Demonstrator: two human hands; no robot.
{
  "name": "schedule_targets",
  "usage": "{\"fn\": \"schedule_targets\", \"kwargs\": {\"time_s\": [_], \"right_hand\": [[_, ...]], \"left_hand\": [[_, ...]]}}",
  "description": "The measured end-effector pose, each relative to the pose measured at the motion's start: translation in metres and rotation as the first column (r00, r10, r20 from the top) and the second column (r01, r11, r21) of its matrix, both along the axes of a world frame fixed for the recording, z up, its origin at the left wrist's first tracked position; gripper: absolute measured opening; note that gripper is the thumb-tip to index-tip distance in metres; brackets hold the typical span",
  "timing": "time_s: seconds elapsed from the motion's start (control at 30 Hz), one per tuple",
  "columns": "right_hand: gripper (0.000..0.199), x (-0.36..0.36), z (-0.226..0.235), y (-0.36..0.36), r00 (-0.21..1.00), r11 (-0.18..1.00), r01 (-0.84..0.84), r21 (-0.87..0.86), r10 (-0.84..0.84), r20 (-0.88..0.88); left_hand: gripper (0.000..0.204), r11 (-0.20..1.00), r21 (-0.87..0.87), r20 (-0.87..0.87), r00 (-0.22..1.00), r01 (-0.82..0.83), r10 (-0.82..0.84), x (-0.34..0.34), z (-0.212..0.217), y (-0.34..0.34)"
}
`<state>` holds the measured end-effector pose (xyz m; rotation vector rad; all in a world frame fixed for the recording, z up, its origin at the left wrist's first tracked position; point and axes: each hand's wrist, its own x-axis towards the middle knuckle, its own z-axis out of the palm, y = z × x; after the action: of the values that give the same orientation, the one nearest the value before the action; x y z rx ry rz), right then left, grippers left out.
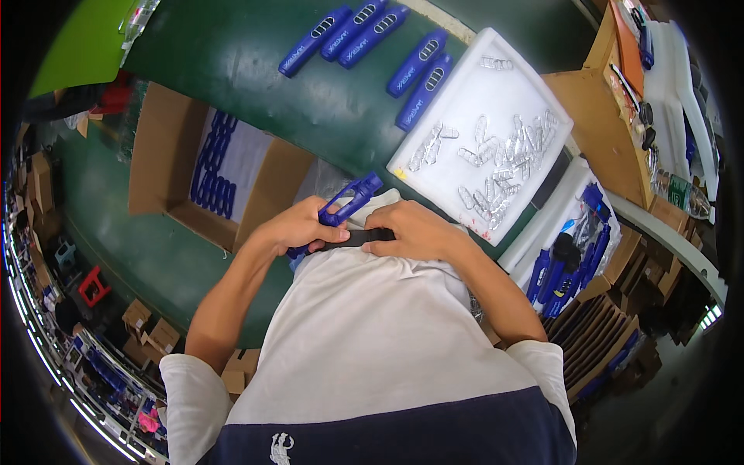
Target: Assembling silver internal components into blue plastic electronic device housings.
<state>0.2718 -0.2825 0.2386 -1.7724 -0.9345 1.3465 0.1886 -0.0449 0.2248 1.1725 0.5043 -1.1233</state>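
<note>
Close to my body, my left hand (298, 226) is closed round a blue plastic casing (353, 203) with a long cut-out in its upper part. My right hand (418, 230) has its fingers pressed on a black strip-like part (358, 239). The black part runs between my two hands, just below the casing. Whether it touches the casing cannot be made out. Ahead on the green table, several finished-looking blue casings (313, 42) lie slanted, each with a small panel of oval openings. Small clear plastic pieces (496, 159) lie scattered on a white tray (473, 81) at my right.
An open cardboard box (159, 147) at left holds blue casings (217, 194) in rows. To the right, a white bin (521, 248) contains blue and black parts. A wooden box (589, 116) stands beyond the tray. The green table (225, 54) extends ahead.
</note>
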Motion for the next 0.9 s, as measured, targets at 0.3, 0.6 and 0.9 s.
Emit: {"fn": "schedule_targets", "kwargs": {"time_s": [0.3,0.6,0.9], "right_hand": [[0.033,0.004,0.001,0.004,0.994,0.99,0.099,-0.102,-0.104,-0.045],[0.033,-0.007,-0.009,-0.002,0.98,0.98,0.197,-0.005,-0.197,0.02],[0.032,0.002,-0.005,0.001,0.989,0.984,0.147,-0.104,-0.146,0.018]], "left_hand": [[0.021,0.985,0.165,0.059,0.996,0.053,-0.064,-0.015,0.005,0.033],[0.019,0.984,0.111,0.142,0.982,-0.139,0.123,-0.035,-0.02,0.036],[0.017,0.992,0.111,0.185,0.982,-0.054,0.033,-0.015,0.007,0.022]]}}
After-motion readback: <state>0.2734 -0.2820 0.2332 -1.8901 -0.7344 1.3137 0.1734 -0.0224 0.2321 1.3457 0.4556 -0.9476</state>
